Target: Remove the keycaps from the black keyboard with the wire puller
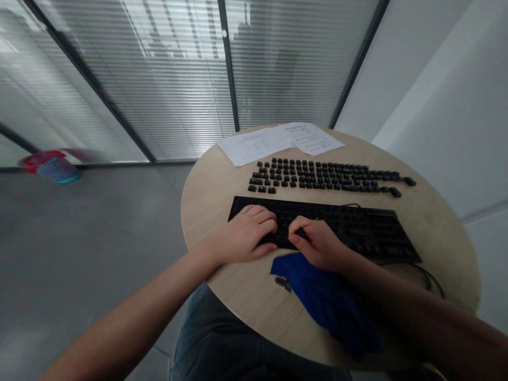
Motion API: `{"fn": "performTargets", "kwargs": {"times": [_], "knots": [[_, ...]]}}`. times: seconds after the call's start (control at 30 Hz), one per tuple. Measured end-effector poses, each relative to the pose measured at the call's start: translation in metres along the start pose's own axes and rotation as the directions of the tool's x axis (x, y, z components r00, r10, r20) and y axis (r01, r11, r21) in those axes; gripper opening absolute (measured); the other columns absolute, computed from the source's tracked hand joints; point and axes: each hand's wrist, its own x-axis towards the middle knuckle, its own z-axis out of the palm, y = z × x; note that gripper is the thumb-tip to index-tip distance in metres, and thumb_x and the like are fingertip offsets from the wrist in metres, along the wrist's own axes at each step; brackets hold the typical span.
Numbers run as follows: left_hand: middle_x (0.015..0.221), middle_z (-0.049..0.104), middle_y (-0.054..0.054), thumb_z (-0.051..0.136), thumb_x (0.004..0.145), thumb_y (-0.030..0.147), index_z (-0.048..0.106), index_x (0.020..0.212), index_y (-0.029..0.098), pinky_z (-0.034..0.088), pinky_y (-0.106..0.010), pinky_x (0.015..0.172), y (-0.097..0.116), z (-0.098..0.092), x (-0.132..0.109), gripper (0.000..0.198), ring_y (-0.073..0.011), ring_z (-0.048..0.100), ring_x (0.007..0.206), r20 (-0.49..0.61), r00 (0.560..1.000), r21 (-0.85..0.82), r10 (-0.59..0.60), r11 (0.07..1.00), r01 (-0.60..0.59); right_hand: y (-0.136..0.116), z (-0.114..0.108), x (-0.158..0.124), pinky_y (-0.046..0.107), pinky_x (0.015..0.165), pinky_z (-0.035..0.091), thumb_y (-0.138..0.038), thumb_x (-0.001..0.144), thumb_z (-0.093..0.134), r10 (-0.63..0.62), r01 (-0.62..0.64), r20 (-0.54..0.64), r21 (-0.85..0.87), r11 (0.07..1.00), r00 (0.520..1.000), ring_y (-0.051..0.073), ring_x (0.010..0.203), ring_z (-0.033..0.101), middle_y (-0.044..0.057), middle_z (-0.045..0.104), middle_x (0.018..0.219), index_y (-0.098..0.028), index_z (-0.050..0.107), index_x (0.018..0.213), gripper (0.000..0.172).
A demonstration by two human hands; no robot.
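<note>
A black keyboard (373, 233) lies on the round table, its left part bare of keycaps. My left hand (254, 230) rests over its left end, fingers slightly bent and thumb apart, holding nothing I can see. Just to the right, my right hand (315, 241) is closed in a pinch above the board. Something dark shows between its thumb and forefinger, too hidden to name. Behind the keyboard, loose black keycaps (313, 175) stand in several rows. A blue cloth (317, 291) is bunched below my right hand, with a small dark object (282, 283) at its left edge.
Printed paper sheets (257, 144) lie at the far edge of the wooden table (210, 196). A black cable (431, 275) curls by the keyboard's right front corner. On the grey floor at left stands a blue and red basket (57, 168). Glass panels with blinds rise behind.
</note>
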Motion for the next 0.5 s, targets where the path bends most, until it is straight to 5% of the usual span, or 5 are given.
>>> {"fn": "performTargets", "kwargs": {"times": [0.3,0.5], "knots": [[0.118,0.068,-0.014,0.050,0.105,0.043,0.065,0.100,0.017,0.048,-0.047,0.103,0.0018,0.0121,-0.0002,0.030,-0.0310,0.059,0.112,-0.032,0.998,0.184,0.050,0.982,-0.043,0.0006,0.0017,-0.0008,0.028,0.063,0.048,-0.025,0.099,0.056,-0.023,0.024,-0.025,0.013,1.000,0.999,0.016,0.064,0.064,0.002,0.068,0.076,-0.022,0.059,0.085,0.015],[0.116,0.069,-0.013,0.043,0.108,0.038,0.064,0.097,0.017,0.049,-0.048,0.101,0.0038,0.0134,-0.0010,0.032,-0.0290,0.061,0.105,-0.038,0.998,0.178,0.040,0.983,-0.032,0.0022,0.0021,-0.0032,0.025,0.055,0.043,-0.031,0.103,0.053,0.137,-0.112,-0.168,0.147,0.983,0.976,0.013,0.053,0.055,-0.003,0.058,0.064,-0.023,0.055,0.082,0.023]]}}
